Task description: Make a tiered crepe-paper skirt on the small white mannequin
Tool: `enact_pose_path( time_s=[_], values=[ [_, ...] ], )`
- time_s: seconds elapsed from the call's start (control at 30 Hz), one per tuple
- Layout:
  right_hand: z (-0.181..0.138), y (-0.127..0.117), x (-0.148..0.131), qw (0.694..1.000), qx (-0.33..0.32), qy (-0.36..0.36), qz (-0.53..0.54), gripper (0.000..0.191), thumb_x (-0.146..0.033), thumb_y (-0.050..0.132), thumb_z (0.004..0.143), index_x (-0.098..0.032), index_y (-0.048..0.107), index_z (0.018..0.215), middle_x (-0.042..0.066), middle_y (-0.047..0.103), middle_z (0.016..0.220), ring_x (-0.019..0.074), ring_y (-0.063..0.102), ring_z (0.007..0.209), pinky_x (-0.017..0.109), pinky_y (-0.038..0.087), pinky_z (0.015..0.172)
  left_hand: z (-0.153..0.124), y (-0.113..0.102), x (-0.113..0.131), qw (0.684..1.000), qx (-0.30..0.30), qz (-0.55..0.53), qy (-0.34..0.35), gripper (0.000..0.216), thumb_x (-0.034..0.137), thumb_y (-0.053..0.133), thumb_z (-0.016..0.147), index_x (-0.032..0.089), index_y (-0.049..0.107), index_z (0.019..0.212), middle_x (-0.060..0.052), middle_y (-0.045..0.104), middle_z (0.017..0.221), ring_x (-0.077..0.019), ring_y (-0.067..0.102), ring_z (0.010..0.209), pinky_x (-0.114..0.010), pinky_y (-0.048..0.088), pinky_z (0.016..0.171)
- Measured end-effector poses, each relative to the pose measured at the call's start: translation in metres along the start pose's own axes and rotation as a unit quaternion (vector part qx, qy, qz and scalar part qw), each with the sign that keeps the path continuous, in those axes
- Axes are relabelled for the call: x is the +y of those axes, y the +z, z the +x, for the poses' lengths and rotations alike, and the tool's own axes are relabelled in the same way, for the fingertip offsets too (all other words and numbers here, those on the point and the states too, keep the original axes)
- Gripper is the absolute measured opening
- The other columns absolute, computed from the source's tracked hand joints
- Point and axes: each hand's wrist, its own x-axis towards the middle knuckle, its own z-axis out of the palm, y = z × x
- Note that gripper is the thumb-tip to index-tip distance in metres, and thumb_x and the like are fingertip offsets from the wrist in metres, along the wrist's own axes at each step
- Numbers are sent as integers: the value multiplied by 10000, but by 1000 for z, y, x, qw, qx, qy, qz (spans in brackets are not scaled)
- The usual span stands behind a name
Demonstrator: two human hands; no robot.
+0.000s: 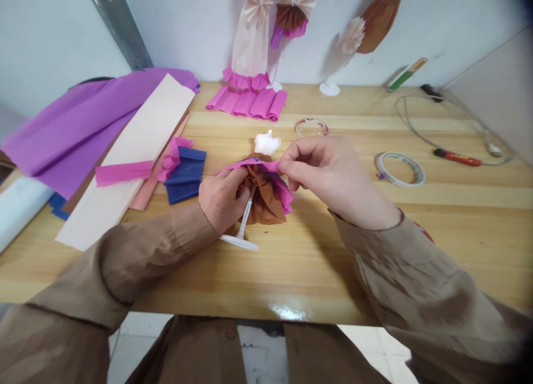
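Strip work seems to be the step in hand: pink crepe strip [270, 165] is being laid across the brown paper skirt [266, 203] of a small stand figure. The right hand [322, 170], at 2 o'clock from the skirt, pinches the strip's end narrowly between thumb and finger. The left hand [225, 198], at 9 o'clock, is curled closed around gathered brown paper beside the white stem [247, 209]; how much of the strip it also holds, I cannot tell. By my judgement, the next move calls for even tension, with the gathers kept pinched so the thin paper neither slips nor tears.

The figure is mid-table, between the hands. Its white top [267, 144] points to 12 o'clock and its round white base [240, 243] to 7, tilted; whether the base touches the wooden table [333, 284] is unclear. The skirt looks crumpled and flared, with pink showing along its edge at 3 o'clock. Folded blue paper [185, 175] lies at 9 o'clock, just past the left hand.
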Motion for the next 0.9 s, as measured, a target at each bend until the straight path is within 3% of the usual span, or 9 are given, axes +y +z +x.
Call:
enact_pose_path(
  time_s=[0.3,0.53,0.73,0.9],
  values=[
    [1,-2,0,998,2,26,60,231,-83,623,739,-189,572,540,-29,567,498,92,499,459,256,388,500,-1,2,3,985,33,-166,-12,108,141,626,834,183,711,781,-4,740,814,-105,646,676,-198,497,630],
    [-1,-5,6,997,-4,40,70,206,-115,654,739,-186,594,554,-22,583,499,92,502,457,254,411,503,3,3,5,996,-7,-91,-7,82,155,689,694,172,688,774,-3,698,735,-142,630,696,-233,512,662],
    [-4,-6,6,998,-5,24,61,211,-197,699,745,-188,602,558,-19,589,486,92,510,459,244,412,490,2,9,5,996,7,-80,-46,77,153,656,781,174,707,835,-3,716,756,-129,639,692,-227,500,645],
    [-5,-4,4,997,3,25,66,194,-162,684,740,-189,600,567,-26,581,486,94,510,456,239,403,481,1,10,2,997,15,-80,-20,152,126,619,798,189,741,863,-18,734,846,-119,634,692,-221,505,639]
  ],
)
